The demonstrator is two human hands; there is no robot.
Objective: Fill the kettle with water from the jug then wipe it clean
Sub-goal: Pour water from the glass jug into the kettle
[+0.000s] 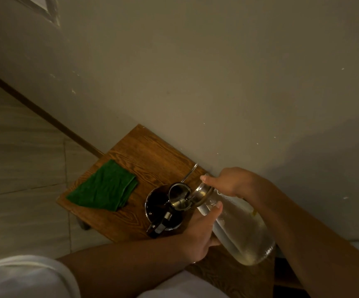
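Dim room, small wooden table (144, 151) against a plain wall (217, 72); kettle (163, 211) sits open near the table's front edge, glass jug (238, 229) tipped over it, mouth at the kettle opening. Left hand (200, 235) wrapped around the jug body from below, right hand (226, 183) closed around its neck by the metal clasp. Folded green cloth (105, 186) lies left of the kettle, apart from it.
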